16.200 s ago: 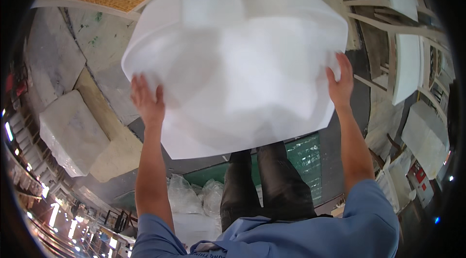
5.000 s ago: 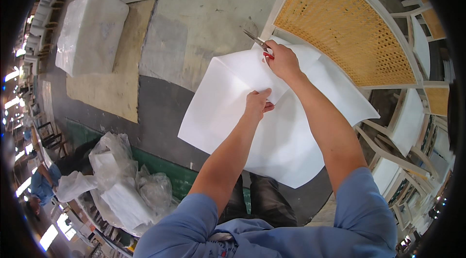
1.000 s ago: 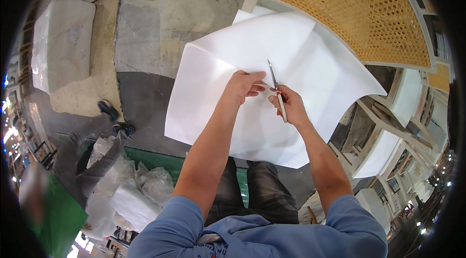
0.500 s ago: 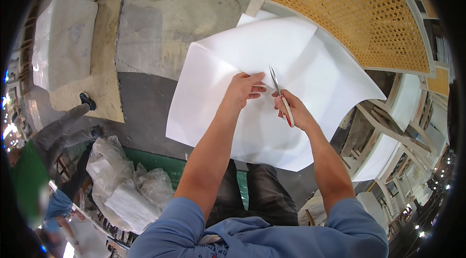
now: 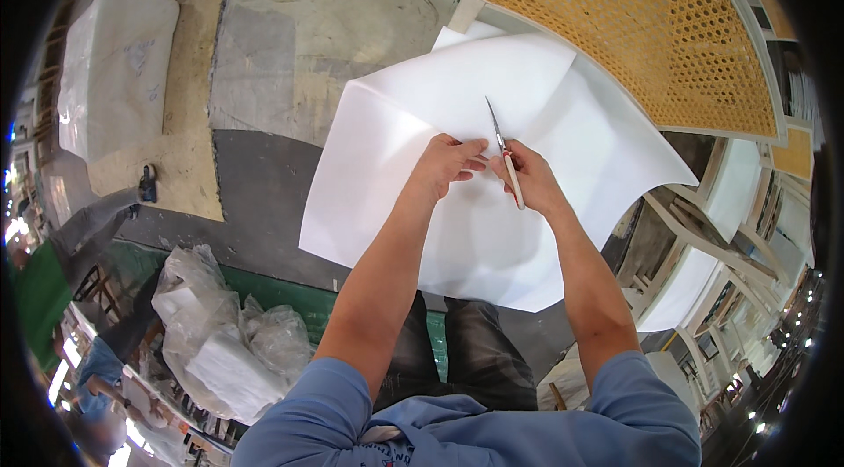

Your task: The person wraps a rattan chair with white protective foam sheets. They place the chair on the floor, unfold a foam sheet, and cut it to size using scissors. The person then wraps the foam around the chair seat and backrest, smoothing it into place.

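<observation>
Clock centred on the view, 12 away from the wearer. White sheet [image 5: 492, 243] sits mid-view, creased, spread just in front of the wearer's legs [image 5: 485, 339]. Right hand [image 5: 533, 178] is closed round the scissors [image 5: 505, 156], handles in its grip, tip pointing about 11 over the sheet. Left hand [image 5: 450, 164] is just beside it at 9, over the sheet, fingers half curled, thumb near index; can't tell if it pinches anything. Cane panel [image 5: 633, 27] at 1 to 2, white frame, edge right by the sheet. Pale wooden frames [image 5: 694, 229] at 3 to 4. Plastic-wrapped block [image 5: 119, 71] at 10. Heap of clear plastic [image 5: 198, 317] at 8, people beyond it.
</observation>
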A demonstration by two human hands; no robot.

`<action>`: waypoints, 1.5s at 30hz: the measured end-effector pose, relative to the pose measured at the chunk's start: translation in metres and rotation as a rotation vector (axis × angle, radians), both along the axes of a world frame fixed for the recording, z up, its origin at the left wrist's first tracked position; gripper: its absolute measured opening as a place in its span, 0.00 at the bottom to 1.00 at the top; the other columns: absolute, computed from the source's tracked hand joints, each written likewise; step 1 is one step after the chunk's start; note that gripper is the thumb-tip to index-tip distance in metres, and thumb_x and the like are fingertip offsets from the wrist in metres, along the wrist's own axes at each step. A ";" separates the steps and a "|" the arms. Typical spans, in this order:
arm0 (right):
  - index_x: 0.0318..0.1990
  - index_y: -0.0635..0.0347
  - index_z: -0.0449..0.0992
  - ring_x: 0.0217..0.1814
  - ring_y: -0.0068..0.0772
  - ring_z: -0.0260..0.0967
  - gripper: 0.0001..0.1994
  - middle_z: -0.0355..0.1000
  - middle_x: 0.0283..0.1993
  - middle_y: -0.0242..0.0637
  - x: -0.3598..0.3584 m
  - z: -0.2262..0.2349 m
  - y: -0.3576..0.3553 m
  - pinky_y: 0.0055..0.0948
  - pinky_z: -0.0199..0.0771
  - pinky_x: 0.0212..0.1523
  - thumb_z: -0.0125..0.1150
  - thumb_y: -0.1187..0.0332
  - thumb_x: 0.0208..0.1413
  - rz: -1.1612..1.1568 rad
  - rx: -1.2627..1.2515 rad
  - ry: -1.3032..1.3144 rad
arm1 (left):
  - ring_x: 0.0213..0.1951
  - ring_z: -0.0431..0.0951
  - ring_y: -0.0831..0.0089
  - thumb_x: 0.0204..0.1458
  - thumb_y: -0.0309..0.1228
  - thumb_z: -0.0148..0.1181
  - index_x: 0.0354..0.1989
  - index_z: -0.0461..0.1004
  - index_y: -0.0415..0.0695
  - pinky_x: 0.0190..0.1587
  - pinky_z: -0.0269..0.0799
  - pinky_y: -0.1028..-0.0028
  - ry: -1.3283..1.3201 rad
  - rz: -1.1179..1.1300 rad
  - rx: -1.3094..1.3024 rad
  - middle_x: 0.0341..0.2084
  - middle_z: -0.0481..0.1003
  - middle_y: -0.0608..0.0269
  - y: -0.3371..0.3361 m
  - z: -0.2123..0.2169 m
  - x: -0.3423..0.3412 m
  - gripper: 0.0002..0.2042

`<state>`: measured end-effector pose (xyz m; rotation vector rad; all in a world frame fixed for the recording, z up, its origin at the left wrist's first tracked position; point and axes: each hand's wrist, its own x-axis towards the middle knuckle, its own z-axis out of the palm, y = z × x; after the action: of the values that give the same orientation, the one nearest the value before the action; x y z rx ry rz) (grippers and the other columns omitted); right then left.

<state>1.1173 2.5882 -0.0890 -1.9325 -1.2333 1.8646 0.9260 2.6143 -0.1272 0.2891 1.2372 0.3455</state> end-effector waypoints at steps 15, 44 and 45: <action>0.48 0.60 0.76 0.32 0.25 0.69 0.25 0.72 0.32 0.30 -0.002 0.008 0.017 0.29 0.76 0.38 0.61 0.44 0.64 0.027 0.014 -0.034 | 0.41 0.82 0.70 0.56 0.43 0.71 0.44 0.80 0.45 0.47 0.73 0.66 -0.027 -0.020 0.088 0.41 0.81 0.63 -0.008 0.001 -0.001 0.16; 0.36 0.62 0.79 0.22 0.22 0.67 0.26 0.70 0.22 0.30 -0.020 -0.003 0.080 0.27 0.68 0.27 0.68 0.43 0.59 0.042 0.183 -0.120 | 0.42 0.83 0.70 0.56 0.39 0.71 0.46 0.79 0.42 0.47 0.75 0.68 -0.054 -0.004 0.088 0.40 0.81 0.63 -0.014 0.001 -0.003 0.16; 0.36 0.61 0.79 0.21 0.21 0.65 0.23 0.69 0.22 0.29 -0.020 -0.003 0.080 0.26 0.66 0.24 0.68 0.46 0.60 0.044 0.170 -0.127 | 0.42 0.83 0.70 0.56 0.39 0.71 0.46 0.79 0.42 0.47 0.75 0.68 -0.053 0.000 0.081 0.41 0.81 0.63 -0.013 0.002 -0.003 0.16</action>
<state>1.0977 2.6679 -0.0924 -1.9723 -1.4321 1.6188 0.9234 2.6009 -0.1256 0.3473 1.1726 0.4018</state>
